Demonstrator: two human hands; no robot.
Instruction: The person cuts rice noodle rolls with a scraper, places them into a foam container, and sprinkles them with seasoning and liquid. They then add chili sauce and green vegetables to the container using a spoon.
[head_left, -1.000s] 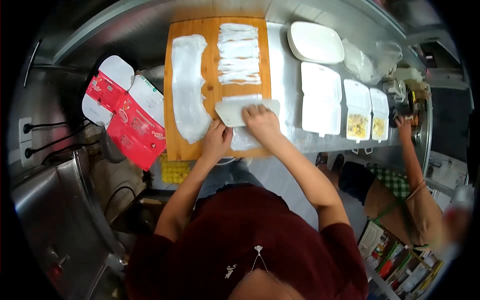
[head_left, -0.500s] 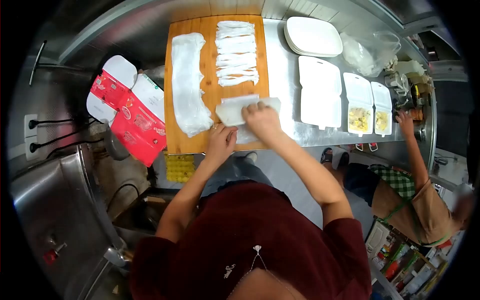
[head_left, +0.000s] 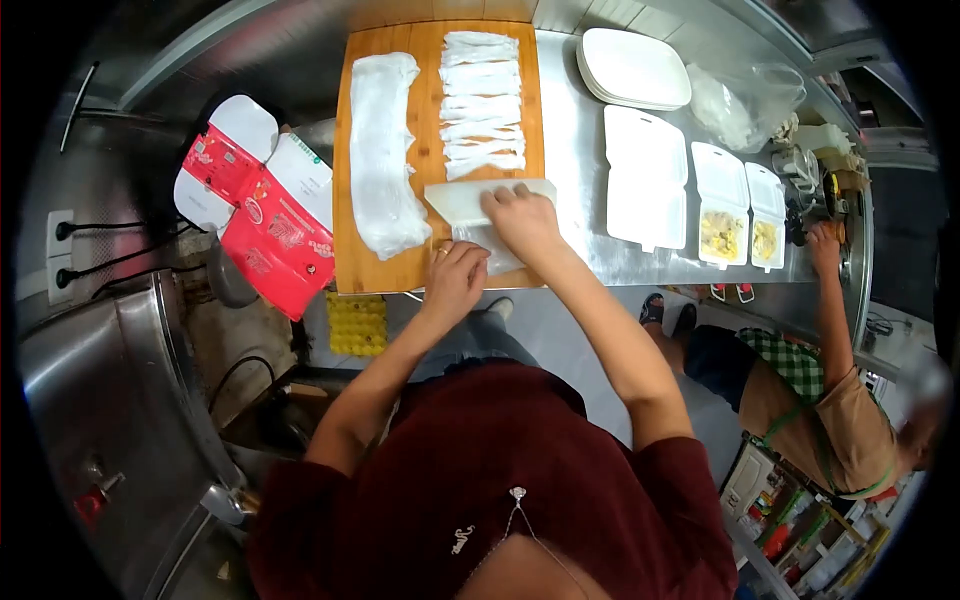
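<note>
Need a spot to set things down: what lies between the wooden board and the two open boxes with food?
Head view: one white foam box lies there on the steel counter, between the wooden board and the open food boxes.

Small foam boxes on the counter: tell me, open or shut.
Open: both small foam boxes lie with lids folded back, yellow food showing inside.

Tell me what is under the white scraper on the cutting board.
A translucent white sheet sticks out from beneath the white scraper, on the wooden cutting board. The right hand covers the scraper's right end; what lies directly beneath them is hidden.
</note>
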